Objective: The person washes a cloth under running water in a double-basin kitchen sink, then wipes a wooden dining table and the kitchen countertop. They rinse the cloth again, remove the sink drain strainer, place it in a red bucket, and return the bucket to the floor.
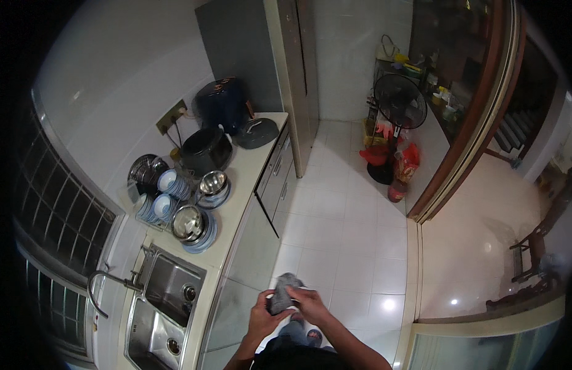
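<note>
A crumpled grey cloth (pixel 283 292) is held up in front of my body, over the tiled floor. My left hand (pixel 263 315) grips its lower left side, with the thumb stretched along the bottom edge. On the right side, my right hand (pixel 309 305) pinches the same cloth between thumb and fingers. Part of the cloth is covered by my fingers. To the left of both hands runs the counter with a double-bowl steel sink (pixel 169 270) and its curved faucet (pixel 97 277).
Stacked bowls (pixel 165 206), plates with steel bowls (pixel 189 224), a dark pot (pixel 206 150) and an air fryer (pixel 222 104) stand on the counter (pixel 242 182). A standing fan (pixel 400 101) with red bags (pixel 407 162) is by the right wall. A sliding door frame (pixel 471 125) stands right.
</note>
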Available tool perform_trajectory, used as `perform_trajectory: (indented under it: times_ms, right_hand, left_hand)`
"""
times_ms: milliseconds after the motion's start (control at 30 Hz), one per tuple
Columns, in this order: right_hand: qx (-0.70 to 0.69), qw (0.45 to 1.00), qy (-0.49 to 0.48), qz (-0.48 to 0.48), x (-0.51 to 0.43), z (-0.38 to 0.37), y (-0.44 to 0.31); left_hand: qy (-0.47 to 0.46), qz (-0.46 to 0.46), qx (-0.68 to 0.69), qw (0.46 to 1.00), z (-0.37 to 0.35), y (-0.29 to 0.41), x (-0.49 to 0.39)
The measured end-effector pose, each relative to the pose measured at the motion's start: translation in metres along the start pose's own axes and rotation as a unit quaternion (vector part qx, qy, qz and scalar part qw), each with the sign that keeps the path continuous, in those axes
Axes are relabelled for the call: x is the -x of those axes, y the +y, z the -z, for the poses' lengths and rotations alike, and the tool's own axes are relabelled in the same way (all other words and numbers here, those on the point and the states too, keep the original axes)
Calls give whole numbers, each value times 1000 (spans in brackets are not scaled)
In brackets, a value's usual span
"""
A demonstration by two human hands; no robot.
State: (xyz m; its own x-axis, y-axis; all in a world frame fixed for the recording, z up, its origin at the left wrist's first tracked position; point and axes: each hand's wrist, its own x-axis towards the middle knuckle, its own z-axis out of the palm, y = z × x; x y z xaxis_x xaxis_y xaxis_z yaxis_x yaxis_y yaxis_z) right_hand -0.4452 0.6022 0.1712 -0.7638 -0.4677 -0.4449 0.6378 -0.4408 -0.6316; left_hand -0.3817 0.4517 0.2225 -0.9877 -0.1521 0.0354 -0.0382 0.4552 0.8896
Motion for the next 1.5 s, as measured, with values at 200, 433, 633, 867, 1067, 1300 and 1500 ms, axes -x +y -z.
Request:
perform_trajectory:
  times_ms: [200, 433, 633, 867, 1067, 1300, 1500]
  right_hand:
    - [-161, 985, -1, 55, 29, 115, -95]
    - [200, 977, 75, 24, 47, 260, -217]
    - [188, 946, 160, 211, 88, 347, -317]
    - [130, 898, 383, 172, 84, 455, -384]
    - [278, 843, 389, 246, 106, 603, -475]
    - [199, 729, 620, 209, 218, 733, -573]
    - [29, 595, 786, 168, 293, 863, -579]
  left_hand:
    - [-293, 186, 176, 921, -98, 24, -90]
    - [-229, 383, 575, 686, -271, 56, -243]
    - [-441, 399, 575, 561, -450, 160, -311]
    - [-606, 397, 234, 648, -650, 179, -328]
    - [-644, 475, 299, 520, -779, 218, -372]
    - [-580, 435, 160, 670, -948, 339, -408]
    - [-665, 204, 236, 678, -1083, 485, -362]
